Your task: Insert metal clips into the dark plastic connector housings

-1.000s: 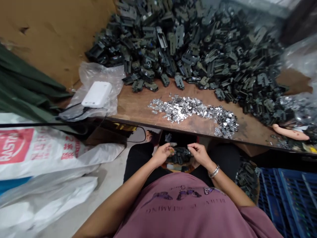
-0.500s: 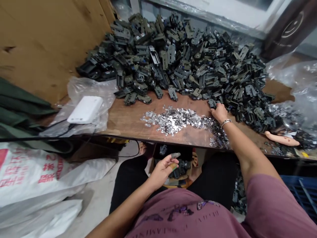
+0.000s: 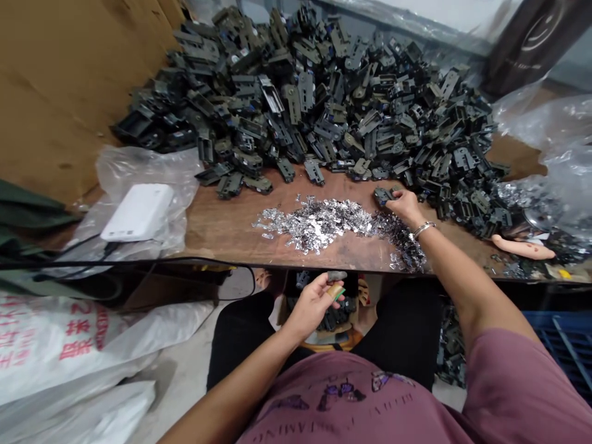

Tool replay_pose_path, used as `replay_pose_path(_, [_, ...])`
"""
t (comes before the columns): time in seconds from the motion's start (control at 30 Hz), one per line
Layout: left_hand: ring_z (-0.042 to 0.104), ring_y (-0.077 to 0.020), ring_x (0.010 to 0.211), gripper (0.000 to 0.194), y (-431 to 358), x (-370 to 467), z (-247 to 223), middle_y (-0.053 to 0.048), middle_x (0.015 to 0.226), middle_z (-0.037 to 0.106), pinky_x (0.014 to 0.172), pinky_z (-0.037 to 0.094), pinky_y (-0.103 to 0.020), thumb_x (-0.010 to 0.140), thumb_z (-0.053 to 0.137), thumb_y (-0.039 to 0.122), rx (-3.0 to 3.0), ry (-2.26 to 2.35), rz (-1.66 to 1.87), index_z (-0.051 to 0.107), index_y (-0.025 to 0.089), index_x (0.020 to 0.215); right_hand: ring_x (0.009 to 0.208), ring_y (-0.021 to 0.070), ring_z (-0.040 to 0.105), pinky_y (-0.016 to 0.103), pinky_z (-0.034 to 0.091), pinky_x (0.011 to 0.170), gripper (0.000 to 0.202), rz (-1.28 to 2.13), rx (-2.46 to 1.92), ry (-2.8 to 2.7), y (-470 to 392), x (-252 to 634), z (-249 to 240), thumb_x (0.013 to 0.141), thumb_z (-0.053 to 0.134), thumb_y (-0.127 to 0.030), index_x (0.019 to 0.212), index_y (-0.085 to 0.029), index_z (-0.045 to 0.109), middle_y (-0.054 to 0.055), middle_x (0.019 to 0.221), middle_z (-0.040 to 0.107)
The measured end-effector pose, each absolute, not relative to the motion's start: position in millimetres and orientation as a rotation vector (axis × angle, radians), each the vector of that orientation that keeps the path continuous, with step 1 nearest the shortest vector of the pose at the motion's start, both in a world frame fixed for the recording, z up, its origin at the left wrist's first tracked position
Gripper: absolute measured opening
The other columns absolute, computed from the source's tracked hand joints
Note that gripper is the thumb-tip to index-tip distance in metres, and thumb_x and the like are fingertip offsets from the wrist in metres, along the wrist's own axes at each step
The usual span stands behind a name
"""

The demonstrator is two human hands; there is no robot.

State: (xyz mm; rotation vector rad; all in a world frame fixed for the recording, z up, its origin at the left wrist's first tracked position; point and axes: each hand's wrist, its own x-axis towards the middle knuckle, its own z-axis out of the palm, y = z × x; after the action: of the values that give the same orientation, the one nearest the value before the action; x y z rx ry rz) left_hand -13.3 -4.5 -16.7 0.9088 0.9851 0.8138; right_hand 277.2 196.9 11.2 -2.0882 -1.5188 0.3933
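Note:
My right hand [image 3: 407, 206] grips a dark grey-green plastic housing [image 3: 383, 196] just above the tabletop, at the near edge of a large heap of similar housings [image 3: 305, 92]. Close below it lies a spread of small shiny metal clips [image 3: 319, 225]. My left hand [image 3: 314, 305] hovers over my lap, before the table edge, with thumb and forefinger apart and nothing visible between them. Greyish and yellow-green coverings wrap those two fingertips. Beneath this hand, partly hidden, a box holds more dark housings [image 3: 337, 316].
A white device [image 3: 137, 213] with black cables rests on clear plastic at the left of the wooden table [image 3: 222, 228]. White printed sacks [image 3: 92, 345] stand below. At the right are a skin-coloured, finger-shaped object [image 3: 522, 248], plastic bags [image 3: 555, 142] and a blue crate [image 3: 559, 351].
My right hand has drawn the housing slightly left, away from the heap. My left hand has risen toward the table edge. The view has shifted a little.

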Motion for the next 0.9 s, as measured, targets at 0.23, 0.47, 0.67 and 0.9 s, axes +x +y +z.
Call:
replay_pose_path(0.23, [0.067, -0.0165, 0.075, 0.047, 9, 6, -5, -0.008, 0.100, 0.067, 0.052, 0.054, -0.023, 0.063, 0.084, 0.047, 0.501, 0.728, 0.847, 0.060, 0.016, 0.090, 0.058, 0.0097, 0.051, 0.021, 0.042, 0.050, 0.028, 0.877, -1.361, -1.855, 48, 198, 25, 0.072, 0.068, -0.021, 0.099, -0.019, 0.063, 0.001, 0.081, 0.061])
replay_pose_path(0.47, [0.071, -0.0183, 0.066, 0.051, -3, 1, -10, -0.003, 0.077, 0.070, 0.054, 0.058, -0.024, 0.054, 0.090, 0.044, 0.439, 0.844, 0.860, 0.064, 0.012, 0.084, 0.080, 0.0172, 0.060, 0.030, 0.049, 0.074, 0.019, 0.545, -1.531, -2.012, 37, 226, 22, 0.089, 0.057, -0.027, 0.104, -0.017, 0.065, 0.007, 0.093, 0.063])
replay_pose_path(0.67, [0.072, -0.0191, 0.064, 0.052, -14, -10, -10, -0.005, 0.077, 0.071, 0.048, 0.055, -0.020, 0.053, 0.090, 0.044, 0.542, 0.946, 0.826, 0.064, 0.012, 0.085, 0.084, 0.0218, 0.061, 0.030, 0.043, 0.070, 0.023, 0.016, -2.076, -2.309, 79, 258, -3, 0.093, 0.051, -0.027, 0.099, -0.017, 0.071, 0.012, 0.097, 0.067])
replay_pose_path(0.9, [0.070, -0.0184, 0.062, 0.048, -19, -23, -16, -0.005, 0.076, 0.070, 0.042, 0.048, -0.019, 0.057, 0.087, 0.045, 0.636, 1.011, 0.886, 0.063, 0.012, 0.082, 0.085, 0.0220, 0.063, 0.029, 0.042, 0.069, 0.029, -0.020, -1.858, -2.694, 49, 239, 8, 0.095, 0.045, -0.024, 0.099, -0.016, 0.073, 0.013, 0.093, 0.069])
